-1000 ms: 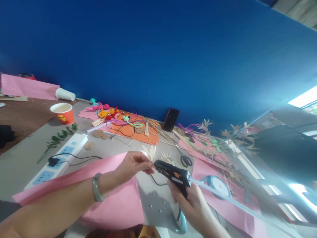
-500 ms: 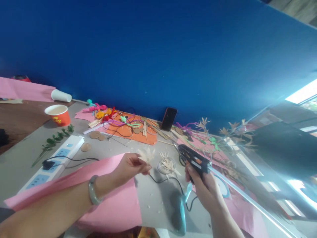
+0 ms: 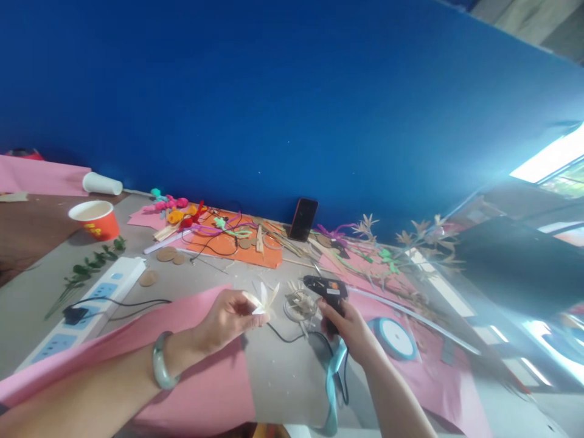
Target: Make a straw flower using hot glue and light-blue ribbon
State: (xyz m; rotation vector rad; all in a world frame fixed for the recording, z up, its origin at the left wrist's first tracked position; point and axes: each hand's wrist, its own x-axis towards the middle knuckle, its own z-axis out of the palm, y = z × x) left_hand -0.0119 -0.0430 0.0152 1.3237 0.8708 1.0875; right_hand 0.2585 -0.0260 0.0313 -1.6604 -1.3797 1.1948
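Between its fingertips my left hand [image 3: 235, 316] pinches a pale, petalled flower [image 3: 264, 299], above the edge of a pink paper sheet [image 3: 201, 389]. My right hand [image 3: 344, 325] is wrapped round the handle of a black glue gun [image 3: 327, 286], whose nozzle points left toward the flower without touching it. A long clear glue stick [image 3: 420, 319] sticks out of the gun's back. Under the nozzle sits a small round dish [image 3: 298, 305] of pale petal-like pieces. Light blue ribbon [image 3: 332, 389] hangs below my right hand, near a ribbon roll [image 3: 398, 339].
A white power strip [image 3: 98, 298] with a black plug lies at left, near a green leafy sprig [image 3: 93, 264] and a red paper cup [image 3: 95, 220]. A phone [image 3: 303, 219] leans on the blue wall. Orange paper [image 3: 269, 258] bears pipe cleaners and wires. Dried-looking flowers [image 3: 424, 237] stand at right.
My right hand has brought the glue gun left, nearer the flower, and its nozzle now points more to the left. The flower has turned in my left hand. The view has shifted slightly.
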